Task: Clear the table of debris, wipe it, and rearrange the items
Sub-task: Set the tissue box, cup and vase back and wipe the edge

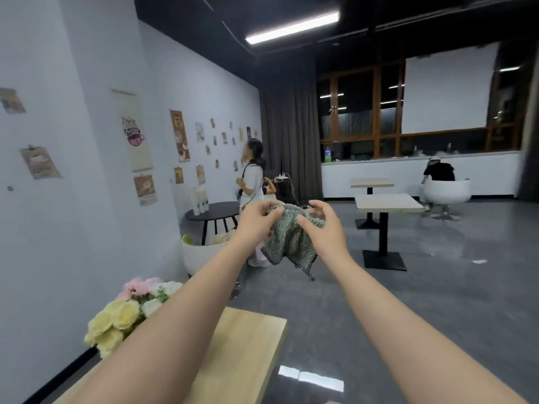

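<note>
I hold a grey-green knitted cloth [287, 242] up in the air in front of me with both arms stretched out. My left hand [256, 221] pinches its upper left edge. My right hand [325, 228] grips its upper right part, thumb pressed on the fabric. The cloth hangs down crumpled, with a dark-trimmed corner dangling lowest. Below my arms lies the light wooden table [248, 345], with a bunch of yellow, white and pink flowers [128, 310] at its left side.
A person [252, 182] stands by the poster-covered wall near a round black table [214, 214]. A white tub chair [198, 252] sits beyond my table. Two square tables [388, 203] stand to the right on grey floor; another person [439, 172] crouches by a white chair.
</note>
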The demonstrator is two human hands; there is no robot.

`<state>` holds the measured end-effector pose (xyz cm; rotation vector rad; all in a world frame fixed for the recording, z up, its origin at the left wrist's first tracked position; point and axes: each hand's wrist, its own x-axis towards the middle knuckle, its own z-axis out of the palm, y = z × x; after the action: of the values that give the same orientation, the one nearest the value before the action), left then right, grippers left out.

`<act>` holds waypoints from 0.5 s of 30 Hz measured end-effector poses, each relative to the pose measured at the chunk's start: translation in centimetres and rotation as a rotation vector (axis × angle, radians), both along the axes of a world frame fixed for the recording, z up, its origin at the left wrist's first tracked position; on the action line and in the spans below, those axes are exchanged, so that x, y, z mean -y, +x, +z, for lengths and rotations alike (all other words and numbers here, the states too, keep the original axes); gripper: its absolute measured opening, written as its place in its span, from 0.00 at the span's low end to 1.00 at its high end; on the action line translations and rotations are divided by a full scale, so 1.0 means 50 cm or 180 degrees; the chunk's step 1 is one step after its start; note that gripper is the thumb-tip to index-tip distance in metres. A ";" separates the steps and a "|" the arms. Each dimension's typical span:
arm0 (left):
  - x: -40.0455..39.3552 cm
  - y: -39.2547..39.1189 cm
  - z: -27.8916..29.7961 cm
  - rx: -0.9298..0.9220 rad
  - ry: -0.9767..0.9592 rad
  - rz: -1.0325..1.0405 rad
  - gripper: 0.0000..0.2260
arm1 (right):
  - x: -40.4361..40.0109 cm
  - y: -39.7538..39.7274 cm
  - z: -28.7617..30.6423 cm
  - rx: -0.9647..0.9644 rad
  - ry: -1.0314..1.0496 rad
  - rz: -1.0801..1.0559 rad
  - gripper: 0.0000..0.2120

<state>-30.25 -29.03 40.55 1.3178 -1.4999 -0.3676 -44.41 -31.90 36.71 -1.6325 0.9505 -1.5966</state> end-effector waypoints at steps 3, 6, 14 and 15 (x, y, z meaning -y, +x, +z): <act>0.055 -0.065 0.008 0.0487 -0.0079 -0.0286 0.03 | 0.040 -0.081 -0.001 -0.0141 0.0055 -0.0034 0.14; 0.115 -0.121 0.002 0.0871 -0.0157 -0.0497 0.06 | 0.079 -0.156 -0.016 -0.0355 0.0096 -0.0228 0.09; 0.250 -0.242 -0.047 0.0580 -0.0119 -0.0960 0.03 | 0.129 -0.329 -0.100 -0.0228 0.0456 -0.1135 0.04; 0.266 -0.254 -0.053 0.0596 -0.0088 -0.1029 0.03 | 0.134 -0.344 -0.107 -0.0189 0.0463 -0.1241 0.04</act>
<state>-42.96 -42.34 37.88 1.1115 -1.8766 -0.4364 -61.61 -38.61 31.34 -1.4632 1.4513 -1.6865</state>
